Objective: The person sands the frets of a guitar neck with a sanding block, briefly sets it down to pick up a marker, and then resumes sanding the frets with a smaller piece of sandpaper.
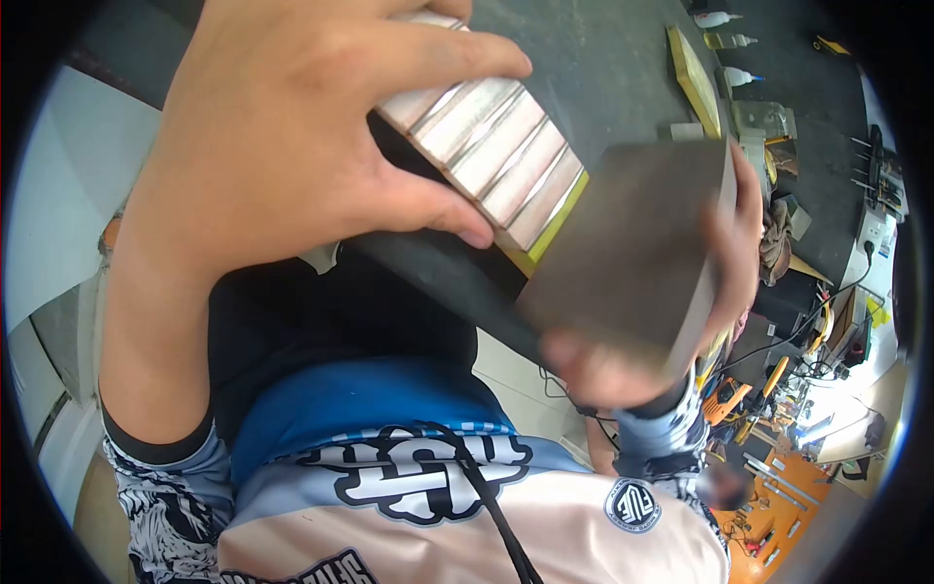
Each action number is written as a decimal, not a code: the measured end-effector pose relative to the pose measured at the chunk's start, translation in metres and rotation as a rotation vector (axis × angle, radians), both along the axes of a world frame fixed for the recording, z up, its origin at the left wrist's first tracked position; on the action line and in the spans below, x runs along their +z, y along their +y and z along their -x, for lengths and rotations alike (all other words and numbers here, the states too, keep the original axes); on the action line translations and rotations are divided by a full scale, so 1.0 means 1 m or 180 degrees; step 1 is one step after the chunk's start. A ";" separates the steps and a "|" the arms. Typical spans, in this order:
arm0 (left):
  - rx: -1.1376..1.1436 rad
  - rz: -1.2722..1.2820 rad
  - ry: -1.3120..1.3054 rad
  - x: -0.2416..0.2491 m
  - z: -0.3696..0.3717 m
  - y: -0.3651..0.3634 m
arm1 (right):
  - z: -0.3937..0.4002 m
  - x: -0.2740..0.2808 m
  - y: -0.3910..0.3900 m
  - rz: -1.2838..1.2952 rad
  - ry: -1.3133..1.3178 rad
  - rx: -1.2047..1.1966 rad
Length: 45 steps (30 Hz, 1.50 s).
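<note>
Striped wooden panel point(496, 146) pinned flat against dark tabletop point(603, 58) under clenched left hand point(292, 136), steadying it; grey sanding block point(632, 253) gripped by right hand fingers point(725, 234), pressed at panel's end, probably for smoothing.

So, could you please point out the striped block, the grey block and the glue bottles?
striped block point(496, 161), head view, on its ribbed top face.
grey block point(632, 253), head view, middle of its broad flat face.
glue bottles point(730, 41), head view, body of the middle bottle.
</note>
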<state>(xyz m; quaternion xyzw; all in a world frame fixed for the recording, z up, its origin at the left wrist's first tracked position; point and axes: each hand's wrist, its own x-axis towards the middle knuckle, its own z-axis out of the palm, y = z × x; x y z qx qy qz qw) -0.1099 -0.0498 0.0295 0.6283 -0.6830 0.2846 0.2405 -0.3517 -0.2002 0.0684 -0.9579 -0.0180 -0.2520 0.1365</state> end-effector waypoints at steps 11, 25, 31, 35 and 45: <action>-0.0066 -0.0493 0.0916 0.023 0.010 0.008 | -0.001 -0.002 -0.007 -0.0203 -0.0061 0.0110; 0.0122 -0.0365 0.0199 0.010 0.003 0.007 | -0.006 -0.003 -0.010 -0.0112 -0.0311 0.0269; 0.0178 -0.0502 0.0485 0.022 0.014 0.002 | -0.004 0.007 -0.027 -0.2308 -0.0684 -0.0796; -0.0079 -0.0482 0.0754 0.024 0.010 0.009 | 0.000 0.004 -0.037 -0.2297 -0.0612 -0.0876; 0.0095 -0.0770 0.0685 0.025 0.012 0.011 | 0.007 -0.002 -0.039 -0.2034 -0.0336 -0.0958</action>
